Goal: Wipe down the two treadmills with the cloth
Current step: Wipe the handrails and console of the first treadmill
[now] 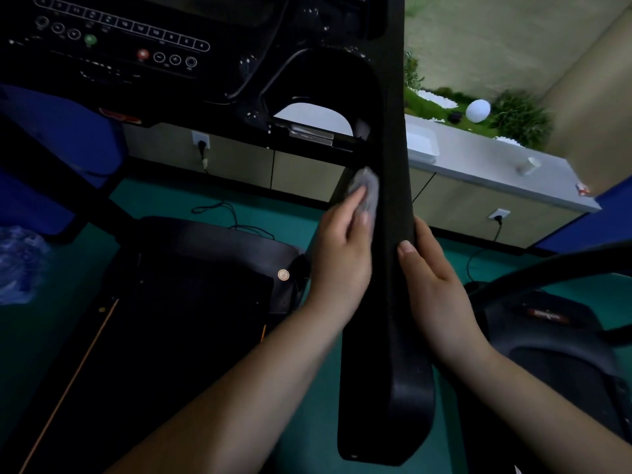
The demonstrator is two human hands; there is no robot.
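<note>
A black treadmill fills the left and middle of the head view, with its button console (113,39) at the top left and its dark belt deck (178,319) below. Its black right handrail (390,302) runs from the top middle down to the bottom. My left hand (342,254) presses a crumpled grey cloth (367,188) against the rail's left side. My right hand (434,278) grips the rail from the right, thumb on top. Part of a second black treadmill (547,323) shows at the lower right.
A low cabinet with a grey top (478,172) runs behind, carrying a white tray (422,143), a cup (530,165) and plants. Wall sockets with plugged cables sit on its front. The floor (164,196) is teal. A blue object (51,138) and crumpled plastic (17,261) lie at left.
</note>
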